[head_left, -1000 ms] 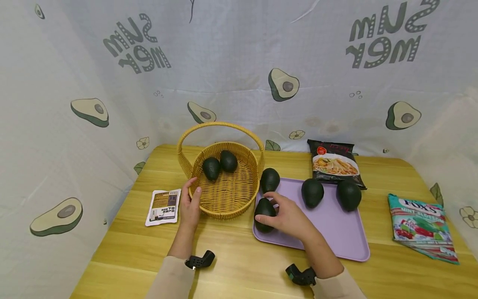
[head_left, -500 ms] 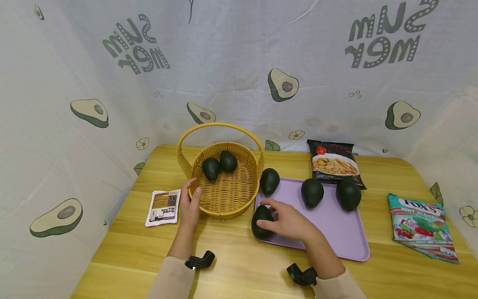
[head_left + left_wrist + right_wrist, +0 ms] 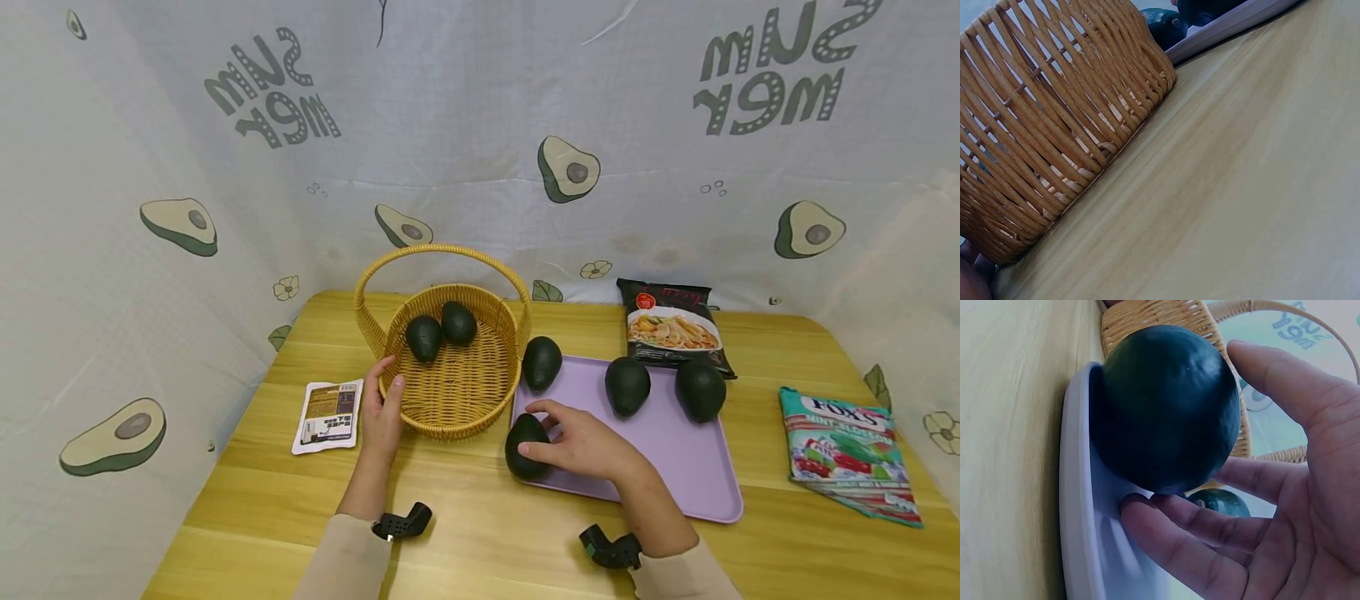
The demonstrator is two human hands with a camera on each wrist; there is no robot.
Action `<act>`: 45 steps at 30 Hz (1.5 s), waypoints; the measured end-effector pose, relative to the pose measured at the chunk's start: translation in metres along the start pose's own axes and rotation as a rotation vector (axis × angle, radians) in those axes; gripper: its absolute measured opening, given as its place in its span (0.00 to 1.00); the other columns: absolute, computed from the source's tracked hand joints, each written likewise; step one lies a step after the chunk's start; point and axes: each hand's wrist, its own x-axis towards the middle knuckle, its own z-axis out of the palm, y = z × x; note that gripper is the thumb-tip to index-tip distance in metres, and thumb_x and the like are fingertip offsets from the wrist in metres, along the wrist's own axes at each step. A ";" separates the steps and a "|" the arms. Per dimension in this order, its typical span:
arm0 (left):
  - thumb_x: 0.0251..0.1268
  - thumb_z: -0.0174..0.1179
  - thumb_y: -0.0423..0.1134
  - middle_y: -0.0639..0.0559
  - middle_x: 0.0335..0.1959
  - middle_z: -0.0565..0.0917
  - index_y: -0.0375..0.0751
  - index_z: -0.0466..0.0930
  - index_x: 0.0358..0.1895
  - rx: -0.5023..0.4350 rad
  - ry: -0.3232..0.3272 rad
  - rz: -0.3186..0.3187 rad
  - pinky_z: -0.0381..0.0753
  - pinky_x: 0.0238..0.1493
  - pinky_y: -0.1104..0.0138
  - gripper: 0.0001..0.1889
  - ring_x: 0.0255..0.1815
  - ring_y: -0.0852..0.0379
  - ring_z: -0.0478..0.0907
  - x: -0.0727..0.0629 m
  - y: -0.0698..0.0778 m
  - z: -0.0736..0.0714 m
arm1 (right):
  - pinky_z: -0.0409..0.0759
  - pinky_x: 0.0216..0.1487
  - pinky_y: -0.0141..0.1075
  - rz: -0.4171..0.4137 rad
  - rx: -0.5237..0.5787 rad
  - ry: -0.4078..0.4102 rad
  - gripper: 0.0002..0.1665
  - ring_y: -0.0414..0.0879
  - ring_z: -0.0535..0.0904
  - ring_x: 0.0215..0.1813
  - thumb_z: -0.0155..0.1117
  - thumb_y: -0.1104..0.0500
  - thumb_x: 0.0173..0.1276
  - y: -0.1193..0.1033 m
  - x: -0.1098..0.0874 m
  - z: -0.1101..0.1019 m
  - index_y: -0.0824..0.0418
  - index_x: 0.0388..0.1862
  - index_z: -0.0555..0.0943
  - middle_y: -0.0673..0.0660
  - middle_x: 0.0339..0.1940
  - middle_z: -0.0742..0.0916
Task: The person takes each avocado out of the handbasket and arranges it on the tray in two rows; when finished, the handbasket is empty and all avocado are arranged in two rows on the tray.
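Note:
A yellow wicker basket (image 3: 465, 387) with a tall arched handle stands at the centre-left, two dark green avocados (image 3: 424, 339) lying inside. My left hand (image 3: 382, 421) holds its near-left side, thumb at the rim. In the left wrist view only a bit of a finger shows beside the basket's weave (image 3: 1060, 119). At the near-left corner of a lilac tray (image 3: 675, 475), my right hand (image 3: 581, 442) grips another avocado (image 3: 522, 437) between thumb and fingers. The right wrist view shows this avocado (image 3: 1166, 406) large against the tray's raised edge (image 3: 1075, 487).
Along the tray's far side sit more avocados (image 3: 627, 387). Behind it lies a black noodle packet (image 3: 675, 329). A teal candy bag (image 3: 851, 458) is at the right, and a white pouch (image 3: 328, 417) left of the basket. A printed curtain (image 3: 480, 125) hangs behind the table.
The right hand and its avocado have shifted slightly toward the front of the table, to the tray's corner. The left hand and basket have stayed in place.

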 end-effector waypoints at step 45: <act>0.79 0.50 0.39 0.43 0.78 0.64 0.38 0.67 0.72 0.030 -0.006 -0.033 0.47 0.81 0.46 0.23 0.84 0.47 0.50 -0.002 0.001 0.000 | 0.85 0.48 0.47 0.041 -0.117 0.137 0.41 0.52 0.85 0.51 0.72 0.39 0.65 -0.019 -0.012 -0.009 0.60 0.68 0.75 0.62 0.54 0.87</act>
